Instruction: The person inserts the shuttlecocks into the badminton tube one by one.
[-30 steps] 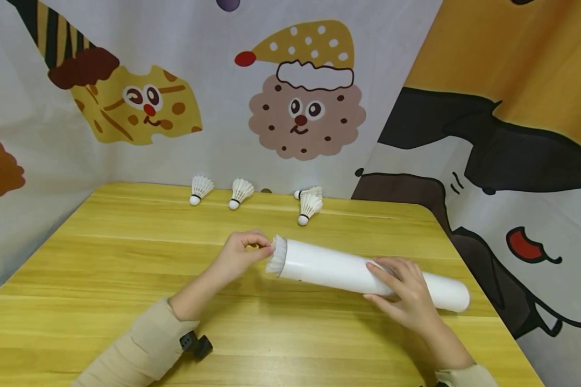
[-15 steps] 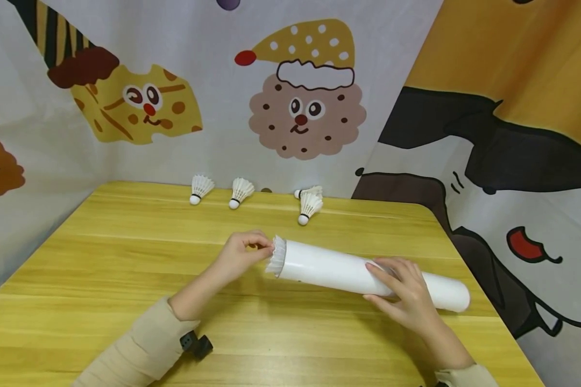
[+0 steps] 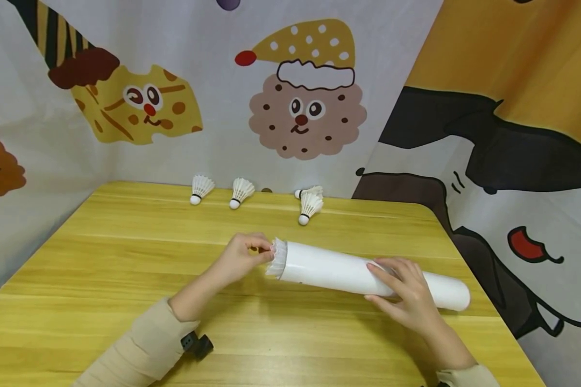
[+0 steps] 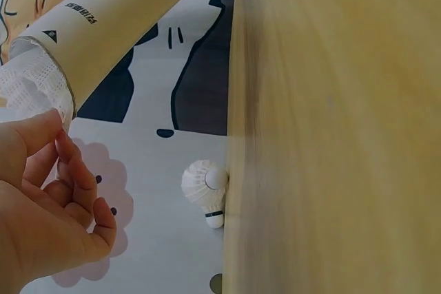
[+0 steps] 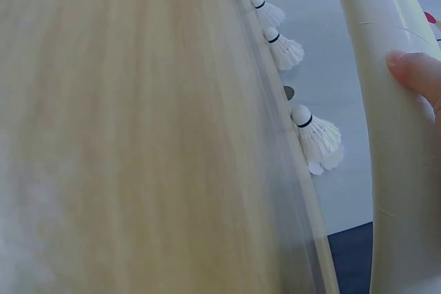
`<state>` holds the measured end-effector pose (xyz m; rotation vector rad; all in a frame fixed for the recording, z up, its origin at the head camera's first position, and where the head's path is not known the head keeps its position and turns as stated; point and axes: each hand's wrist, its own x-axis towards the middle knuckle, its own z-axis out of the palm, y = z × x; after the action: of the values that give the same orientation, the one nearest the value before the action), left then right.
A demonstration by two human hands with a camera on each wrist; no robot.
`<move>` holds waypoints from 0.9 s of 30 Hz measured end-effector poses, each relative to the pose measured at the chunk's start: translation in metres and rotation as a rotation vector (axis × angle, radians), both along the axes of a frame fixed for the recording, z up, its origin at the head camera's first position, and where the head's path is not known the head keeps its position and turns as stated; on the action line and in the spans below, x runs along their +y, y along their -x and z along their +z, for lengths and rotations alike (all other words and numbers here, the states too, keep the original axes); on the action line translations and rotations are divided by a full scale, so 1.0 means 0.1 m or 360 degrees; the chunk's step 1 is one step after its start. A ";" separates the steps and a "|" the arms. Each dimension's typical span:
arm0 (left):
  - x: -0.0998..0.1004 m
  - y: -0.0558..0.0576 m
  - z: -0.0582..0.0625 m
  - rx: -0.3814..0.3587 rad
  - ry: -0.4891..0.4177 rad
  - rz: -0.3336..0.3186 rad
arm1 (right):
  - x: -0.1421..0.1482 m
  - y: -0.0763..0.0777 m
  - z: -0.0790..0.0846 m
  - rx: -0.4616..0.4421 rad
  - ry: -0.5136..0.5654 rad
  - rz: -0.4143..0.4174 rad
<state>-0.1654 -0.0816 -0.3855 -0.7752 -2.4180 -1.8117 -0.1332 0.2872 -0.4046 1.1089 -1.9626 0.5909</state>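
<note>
Barely lower than a second ago, the left hand (image 3: 239, 258) and the mouth of the white tube (image 3: 329, 267) have dipped a touch; nothing else has visibly moved. A person pinches the feather edge of a shuttle (image 3: 277, 259) between left thumb and fingertip, its skirt flaring just outside the tube's mouth. The right hand (image 3: 406, 295) grips the tube past its middle, steadying it at a slant over the table (image 3: 271, 344); whether the far end rests on the wood cannot be told. At the back edge lie a left shuttle (image 3: 202, 188), a middle shuttle (image 3: 242, 191) and an overlapping pair (image 3: 312, 205). The step in hand appears to be working one shuttle through the opening, inward or outward unclear. The next move likely calls for a firm right hold and a gentle, straight motion along the tube, sparing the feathers.
</note>
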 end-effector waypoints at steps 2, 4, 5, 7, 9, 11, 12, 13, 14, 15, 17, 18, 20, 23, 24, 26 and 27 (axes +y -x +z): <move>0.00 0.00 0.00 -0.0009 -0.0034 -0.0013 | 0.00 0.00 0.00 -0.0003 0.0003 -0.0004; 0.01 -0.01 -0.01 -0.0015 -0.0063 -0.0020 | 0.00 -0.01 0.00 -0.0009 0.0007 -0.0009; 0.01 -0.01 -0.01 -0.0022 -0.0073 -0.0022 | 0.00 -0.01 0.00 -0.0012 0.0010 -0.0009; 0.02 -0.02 -0.01 -0.0042 -0.0092 -0.0032 | 0.00 -0.01 0.00 -0.0019 0.0011 -0.0011; 0.04 -0.03 -0.02 -0.0055 -0.0096 -0.0043 | -0.01 -0.01 0.00 -0.0027 0.0010 -0.0007; 0.06 -0.05 -0.02 -0.0079 -0.0103 -0.0060 | -0.01 -0.01 -0.01 -0.0027 0.0010 -0.0002; 0.07 -0.05 -0.02 -0.0087 -0.0104 -0.0063 | -0.02 0.00 -0.01 -0.0029 0.0007 0.0000; 0.09 -0.06 -0.03 -0.0090 -0.0103 -0.0063 | -0.02 0.00 -0.01 -0.0029 0.0005 0.0002; 0.10 -0.06 -0.03 -0.0094 -0.0103 -0.0061 | -0.02 0.00 -0.01 -0.0025 0.0005 0.0005; 0.11 -0.06 -0.03 -0.0099 -0.0102 -0.0056 | -0.02 0.00 -0.01 -0.0024 0.0004 0.0006; 0.14 -0.07 -0.04 -0.0105 -0.0100 -0.0050 | -0.01 0.00 -0.01 -0.0025 0.0002 0.0008; 0.15 -0.07 -0.04 -0.0104 -0.0104 -0.0049 | -0.01 0.00 -0.01 -0.0025 0.0002 0.0009; 0.17 -0.07 -0.04 -0.0113 -0.0115 -0.0053 | -0.01 0.00 -0.01 -0.0023 0.0005 0.0013; 0.20 -0.06 -0.05 -0.0113 -0.0126 -0.0034 | -0.01 0.00 -0.02 -0.0021 0.0009 0.0018; 0.21 -0.06 -0.05 -0.0116 -0.0134 -0.0012 | -0.01 0.00 -0.02 -0.0019 0.0012 0.0019; 0.21 -0.06 -0.05 -0.0111 -0.0129 0.0044 | -0.01 0.00 -0.02 -0.0018 0.0014 0.0016; 0.21 -0.05 -0.05 -0.0112 -0.0131 0.0071 | -0.01 0.00 -0.01 -0.0018 0.0012 0.0013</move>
<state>-0.1600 -0.0603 -0.3903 -0.6568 -2.3642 -1.9395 -0.1333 0.2858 -0.4060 1.1114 -1.9651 0.6099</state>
